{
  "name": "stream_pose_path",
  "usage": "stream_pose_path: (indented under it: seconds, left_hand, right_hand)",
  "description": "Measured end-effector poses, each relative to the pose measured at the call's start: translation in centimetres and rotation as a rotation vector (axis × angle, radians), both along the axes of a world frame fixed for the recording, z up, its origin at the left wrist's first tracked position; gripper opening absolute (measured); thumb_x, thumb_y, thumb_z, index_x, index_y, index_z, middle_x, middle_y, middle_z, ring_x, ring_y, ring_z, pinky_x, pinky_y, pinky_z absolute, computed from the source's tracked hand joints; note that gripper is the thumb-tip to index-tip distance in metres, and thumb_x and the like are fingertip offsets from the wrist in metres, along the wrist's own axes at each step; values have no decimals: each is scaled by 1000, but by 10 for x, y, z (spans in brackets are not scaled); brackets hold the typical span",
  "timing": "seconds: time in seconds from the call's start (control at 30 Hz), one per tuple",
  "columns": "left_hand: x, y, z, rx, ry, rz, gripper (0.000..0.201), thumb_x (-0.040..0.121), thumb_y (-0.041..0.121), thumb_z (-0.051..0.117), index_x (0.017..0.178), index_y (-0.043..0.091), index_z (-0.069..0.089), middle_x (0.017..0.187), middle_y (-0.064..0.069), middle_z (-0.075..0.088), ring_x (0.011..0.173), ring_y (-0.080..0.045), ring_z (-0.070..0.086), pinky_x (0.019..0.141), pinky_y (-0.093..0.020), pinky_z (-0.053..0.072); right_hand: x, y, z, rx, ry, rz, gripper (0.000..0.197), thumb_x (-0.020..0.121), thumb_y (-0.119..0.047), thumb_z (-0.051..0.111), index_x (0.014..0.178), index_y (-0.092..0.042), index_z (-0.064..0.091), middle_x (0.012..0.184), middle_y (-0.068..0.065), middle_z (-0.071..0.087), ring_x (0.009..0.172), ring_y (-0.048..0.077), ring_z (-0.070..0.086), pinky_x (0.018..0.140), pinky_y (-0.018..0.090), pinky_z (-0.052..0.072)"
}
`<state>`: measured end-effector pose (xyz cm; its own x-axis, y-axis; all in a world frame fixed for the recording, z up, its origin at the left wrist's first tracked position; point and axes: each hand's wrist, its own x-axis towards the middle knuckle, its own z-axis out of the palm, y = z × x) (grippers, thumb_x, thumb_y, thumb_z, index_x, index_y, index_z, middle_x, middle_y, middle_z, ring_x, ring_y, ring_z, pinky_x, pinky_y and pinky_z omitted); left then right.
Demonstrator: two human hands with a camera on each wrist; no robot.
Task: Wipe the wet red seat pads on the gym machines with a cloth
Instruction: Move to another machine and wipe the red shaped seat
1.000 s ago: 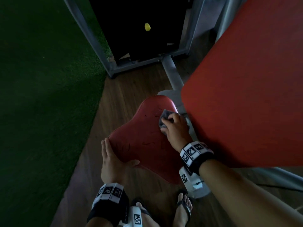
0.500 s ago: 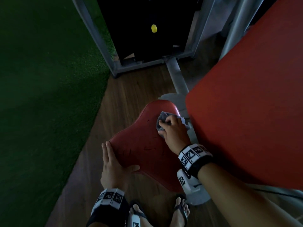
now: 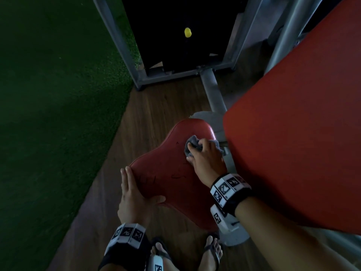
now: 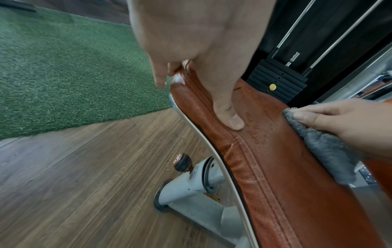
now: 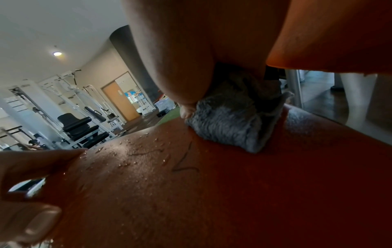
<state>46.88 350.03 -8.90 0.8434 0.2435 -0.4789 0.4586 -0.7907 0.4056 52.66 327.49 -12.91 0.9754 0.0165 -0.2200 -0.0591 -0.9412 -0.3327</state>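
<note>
The red seat pad (image 3: 166, 169) sits low on its grey post (image 4: 197, 189), just beside the large red back pad (image 3: 293, 133), and water beads still dot its near surface in your right wrist view. Your grey cloth (image 3: 192, 145) lies bunched on the pad's far, narrow end. Your right hand (image 3: 205, 159) holds it there, the grip curled over the cloth with the fingertips pressing it onto the leather. Your left hand (image 3: 134, 194) rests on the pad's near left edge: fingers straight along the side, thumb laid flat across the top by the seam, the grip spread apart and holding nothing. Under the seat is wood floor (image 3: 148, 118), with green turf (image 3: 58, 114) to the left. Beyond the pad stands the black weight stack (image 4: 277, 83) with its yellow pin (image 3: 188, 32).
</note>
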Motion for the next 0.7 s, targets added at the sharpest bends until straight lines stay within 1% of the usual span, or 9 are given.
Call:
stream_pose_path:
  seconds: [0.1, 0.17, 0.27, 0.33, 0.4, 0.47, 0.53, 0.63, 0.7]
  left_hand:
    - [0, 1, 1, 0, 6, 4, 142, 57, 50, 90, 156, 32, -10, 164, 15, -12, 147, -26, 27, 99, -53, 44]
    - [0, 1, 0, 8, 10, 1, 142, 57, 51, 89, 156, 34, -11, 163, 16, -13, 147, -27, 28, 98, -54, 45]
    - [0, 1, -1, 10, 11, -5, 142, 58, 52, 89, 155, 34, -13, 163, 16, -14, 148, -27, 27, 97, -54, 46]
    - [0, 1, -1, 8, 11, -5, 141, 58, 52, 88, 155, 34, -13, 163, 17, -15, 147, -27, 28, 97, -54, 46]
    - [1, 1, -1, -1, 14, -2, 142, 58, 52, 89, 155, 34, -13, 163, 17, -15, 147, -28, 27, 98, -54, 45]
    - [1, 1, -2, -9, 15, -2, 142, 57, 52, 89, 155, 35, -13, 163, 16, -14, 148, -29, 26, 98, -55, 44]
    - [0, 3, -4, -13, 16, 1, 143, 57, 53, 89, 155, 35, -14, 163, 16, -15, 148, -29, 25, 98, -56, 44]
    - [-1, 4, -8, -19, 18, -1, 143, 57, 55, 88, 154, 36, -16, 162, 18, -18, 149, -30, 23, 99, -57, 44]
    - [-2, 5, -10, -15, 9, 2, 144, 56, 56, 88, 153, 37, -17, 162, 18, -18, 149, -30, 24, 98, -59, 45]
  right_hand:
    - [-8, -3, -3, 12, -38, -35, 43, 92, -42, 59, 133, -28, 55, 119, 2, 45, 112, 23, 43, 92, 44, 46]
    - [-13, -6, -5, 24, -49, -66, 43, 92, -41, 59, 132, -27, 56, 118, 3, 45, 110, 23, 43, 91, 43, 47]
    - [-8, -10, -7, 21, -32, -93, 41, 95, -39, 55, 134, -27, 55, 119, 4, 45, 110, 25, 44, 92, 45, 46]
    - [4, -11, -7, 17, -6, -145, 41, 96, -39, 53, 135, -27, 53, 122, 5, 43, 112, 27, 44, 92, 47, 46]
    - [20, -9, -6, -28, 25, -187, 40, 97, -38, 51, 136, -29, 50, 125, 6, 40, 113, 28, 42, 92, 50, 46]
    - [33, -7, -5, -65, 61, -203, 41, 97, -35, 53, 137, -29, 49, 126, 6, 38, 113, 29, 40, 91, 51, 47]
    - [35, -5, -5, -48, 51, -201, 41, 96, -33, 54, 137, -27, 51, 125, 7, 39, 111, 29, 41, 90, 50, 47]
    - [15, -6, -4, -3, -36, -127, 38, 94, -33, 57, 131, -23, 57, 118, 8, 46, 106, 30, 45, 87, 48, 47]
    - [4, -6, -4, -5, -62, -94, 37, 93, -35, 58, 128, -24, 59, 116, 7, 47, 106, 30, 46, 85, 46, 46]
